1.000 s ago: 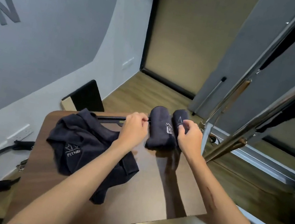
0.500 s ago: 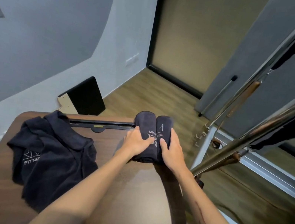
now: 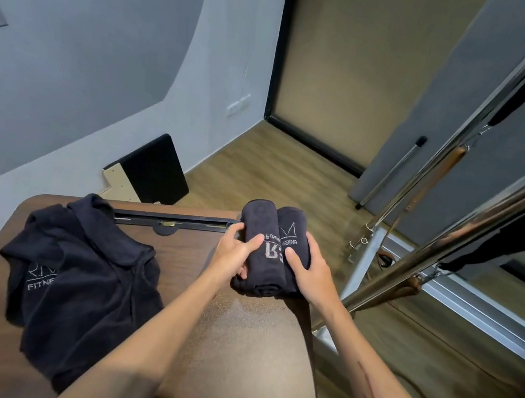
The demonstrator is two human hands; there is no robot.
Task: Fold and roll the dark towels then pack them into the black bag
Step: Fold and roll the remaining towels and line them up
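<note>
Two rolled dark towels lie side by side at the far right of the brown table [image 3: 246, 352], their printed logos facing up. My left hand [image 3: 233, 253] grips the left roll [image 3: 260, 233] from its left side, thumb across its top. My right hand [image 3: 309, 272] grips the right roll [image 3: 293, 235] from its right side. A loose, crumpled dark towel [image 3: 80, 283] with white "FITNE" lettering lies on the table's left half. No black bag is in view.
A black slot with a small latch [image 3: 170, 220] runs along the table's far edge. A black board [image 3: 154, 173] leans against the wall behind. Slanted metal poles [image 3: 431, 178] and a frame stand close on the right. Wooden floor lies beyond.
A second ago my hands pinched a thin band between the two rolls, which lay slightly apart. The rolls are now pressed together, and both hands have closed round them from the sides.
</note>
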